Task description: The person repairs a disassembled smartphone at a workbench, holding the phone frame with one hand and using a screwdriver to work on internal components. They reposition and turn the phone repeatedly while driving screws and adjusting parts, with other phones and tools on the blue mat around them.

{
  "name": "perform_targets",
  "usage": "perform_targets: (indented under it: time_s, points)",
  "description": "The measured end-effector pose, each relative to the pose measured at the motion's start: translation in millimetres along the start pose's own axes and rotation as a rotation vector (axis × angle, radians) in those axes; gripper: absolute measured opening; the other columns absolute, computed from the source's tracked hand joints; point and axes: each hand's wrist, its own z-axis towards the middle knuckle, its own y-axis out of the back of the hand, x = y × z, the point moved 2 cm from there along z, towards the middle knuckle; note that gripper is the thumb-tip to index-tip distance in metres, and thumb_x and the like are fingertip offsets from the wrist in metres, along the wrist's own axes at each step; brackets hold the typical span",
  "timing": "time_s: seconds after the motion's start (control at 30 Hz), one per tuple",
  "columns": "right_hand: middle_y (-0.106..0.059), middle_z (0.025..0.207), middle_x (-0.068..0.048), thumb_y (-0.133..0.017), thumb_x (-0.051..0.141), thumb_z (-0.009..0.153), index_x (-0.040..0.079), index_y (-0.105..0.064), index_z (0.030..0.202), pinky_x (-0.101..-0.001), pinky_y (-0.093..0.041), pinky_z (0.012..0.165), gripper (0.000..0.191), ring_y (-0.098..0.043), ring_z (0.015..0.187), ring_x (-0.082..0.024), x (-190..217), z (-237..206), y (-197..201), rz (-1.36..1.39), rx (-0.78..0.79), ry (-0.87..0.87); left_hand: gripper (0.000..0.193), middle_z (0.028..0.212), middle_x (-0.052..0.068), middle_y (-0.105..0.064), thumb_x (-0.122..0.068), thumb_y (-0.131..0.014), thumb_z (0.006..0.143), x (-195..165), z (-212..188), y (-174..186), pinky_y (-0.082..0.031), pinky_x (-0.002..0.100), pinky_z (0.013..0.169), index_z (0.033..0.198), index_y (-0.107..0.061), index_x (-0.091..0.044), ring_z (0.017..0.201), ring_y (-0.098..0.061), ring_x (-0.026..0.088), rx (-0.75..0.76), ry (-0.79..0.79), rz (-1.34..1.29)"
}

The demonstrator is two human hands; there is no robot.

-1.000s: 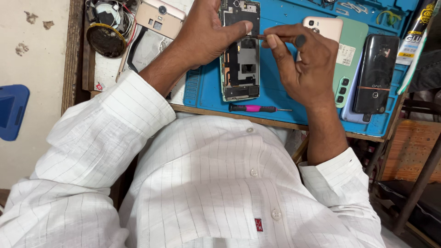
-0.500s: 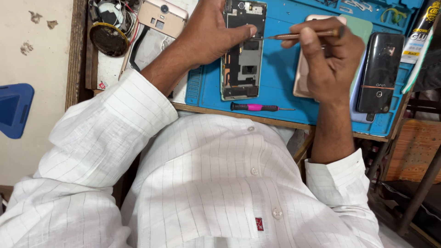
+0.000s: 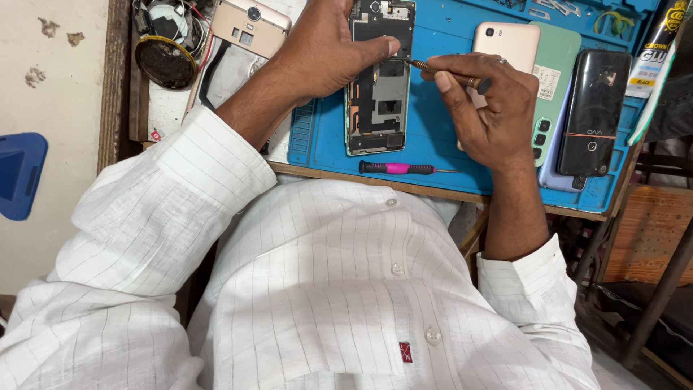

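The left hand hides the open phone's top edge and presses it down. The right hand's fingers pinch a small screwdriver, tip at the phone, above the blue mat on the counter.

Wooden workbench with worn edge, topped by a blue work mat. Pale concrete floor at left, chipped in spots; blue plastic object lies on it. Dark metal legs at right. Even daylight.

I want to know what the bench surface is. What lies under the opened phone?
The opened phone lies on a blue work mat, which shows around its right and lower edges. The left hand covers its upper left side, hiding what is beneath there.
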Motion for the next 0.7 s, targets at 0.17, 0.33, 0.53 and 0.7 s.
perform_targets:
  time_s: [0.17, 0.33, 0.53, 0.7]
  points:
    - [-0.078, 0.105, -0.011, -0.070, 0.013, 0.117, 0.005, -0.070, 0.123, -0.0283, -0.061, 0.084, 0.011, -0.078, 0.099, -0.020, 1.2, -1.1, -0.8, -0.051, -0.011, 0.062, 0.045, 0.126, 0.018, -0.066, -0.008, -0.077, 0.101, -5.1, 0.6, -1.9, -0.073, 0.030, 0.083, 0.133, -0.049, 0.008, 0.105, -0.079, 0.020, -0.008, -0.177, -0.036]
    - [-0.079, 0.108, -0.012, -0.069, 0.013, 0.116, 0.004, -0.071, 0.120, -0.0269, -0.060, 0.081, 0.011, -0.078, 0.098, -0.019, -2.1, -0.7, -1.5, -0.043, -0.018, 0.013, 0.035, 0.099, 0.011, -0.076, -0.010, -0.079, 0.093, -6.2, 3.8, -3.0, -0.068, 0.027, 0.066, 0.120, -0.061, 0.003, 0.079, -0.080, 0.014, -0.070, -0.010, 0.131]
    - [-0.079, 0.108, -0.012, -0.068, 0.013, 0.118, 0.003, -0.071, 0.121, -0.0286, -0.063, 0.085, 0.011, -0.079, 0.101, -0.020, -6.8, -3.3, -3.1, -0.008, 0.002, -0.011, 0.030, 0.081, 0.006, -0.070, -0.014, -0.080, 0.092, -8.1, 4.5, -4.6, -0.061, 0.028, 0.057, 0.113, -0.064, 0.000, 0.067, -0.073, 0.012, -0.086, 0.038, 0.254]
    - [-0.078, 0.110, -0.012, -0.068, 0.011, 0.117, 0.002, -0.070, 0.121, -0.0289, -0.064, 0.085, 0.010, -0.079, 0.105, -0.021, -7.3, 0.0, -6.6, 0.003, 0.010, 0.000, 0.029, 0.074, 0.007, -0.065, -0.019, -0.083, 0.093, -7.4, 6.2, -3.7, -0.055, 0.031, 0.052, 0.108, -0.066, -0.001, 0.063, -0.068, 0.013, -0.094, 0.055, 0.401]
